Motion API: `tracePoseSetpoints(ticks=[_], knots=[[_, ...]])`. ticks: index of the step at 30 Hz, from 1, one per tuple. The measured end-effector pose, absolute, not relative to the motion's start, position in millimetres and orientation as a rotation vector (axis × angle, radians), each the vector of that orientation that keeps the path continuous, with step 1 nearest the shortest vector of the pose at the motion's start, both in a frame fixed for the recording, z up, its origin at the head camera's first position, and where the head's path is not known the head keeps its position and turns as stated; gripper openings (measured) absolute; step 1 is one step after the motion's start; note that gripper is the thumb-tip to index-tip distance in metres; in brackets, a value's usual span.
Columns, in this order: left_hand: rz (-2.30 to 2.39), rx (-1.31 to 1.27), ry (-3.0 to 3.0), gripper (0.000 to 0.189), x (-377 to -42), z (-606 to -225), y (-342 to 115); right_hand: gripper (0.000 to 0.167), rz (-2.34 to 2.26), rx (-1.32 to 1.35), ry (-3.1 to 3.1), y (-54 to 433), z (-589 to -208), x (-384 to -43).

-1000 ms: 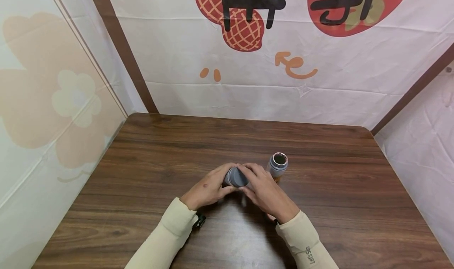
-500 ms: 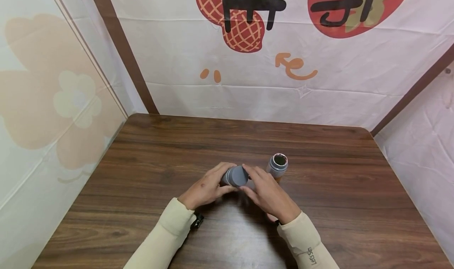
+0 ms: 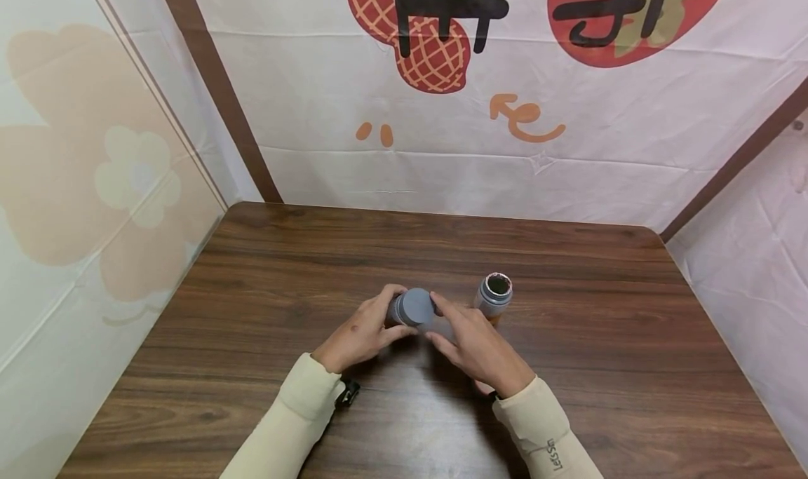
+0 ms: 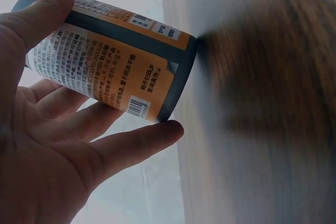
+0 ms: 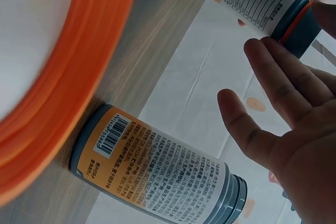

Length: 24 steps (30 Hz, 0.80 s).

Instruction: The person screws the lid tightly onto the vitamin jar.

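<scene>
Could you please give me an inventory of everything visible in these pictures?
Table: one, brown wood grain, across the lower head view
Fabric walls: three, mostly white with prints, left, behind and right of the table
Capped bottle: one, orange, white and grey, in the left hand
Open bottle: one, orange, white and grey, standing on the table
Round rimmed thing: one, orange and white, partly out of the right wrist view
Sleeves: two, cream, on the forearms
Left hand: one, bare, gripping the capped bottle
Right hand: one, bare, beside the capped bottle
</scene>
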State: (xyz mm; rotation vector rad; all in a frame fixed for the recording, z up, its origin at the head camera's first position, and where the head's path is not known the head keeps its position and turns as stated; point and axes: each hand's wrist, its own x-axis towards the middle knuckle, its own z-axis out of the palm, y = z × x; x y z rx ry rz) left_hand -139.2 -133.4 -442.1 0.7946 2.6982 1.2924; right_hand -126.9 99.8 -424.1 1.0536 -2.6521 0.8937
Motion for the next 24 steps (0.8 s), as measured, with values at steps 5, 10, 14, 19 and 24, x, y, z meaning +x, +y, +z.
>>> tracePoseSetpoints(ticks=[5, 10, 14, 19, 24], knots=[[1.307, 0.762, 2.71, 0.054, -140, -442, -134, 0.064, 0.876, 1.078, -2.673, 99, -423, -126], [1.325, 0.724, 2.733, 0.054, -141, -441, -135, 0.066, 0.826, 1.114, -2.666, 98, -423, -126], [1.342, 0.715, 2.745, 0.054, -141, -442, -137, 0.067, 0.798, 1.141, -2.673, 96, -423, -126], [1.367, 0.691, 2.737, 0.053, -140, -444, -140, 0.068, 0.76, 1.159, -2.71, 92, -422, -126], [1.388, 0.645, 2.723, 0.057, -139, -444, -143, 0.068, 0.726, 1.163, -2.727, 87, -420, -127]])
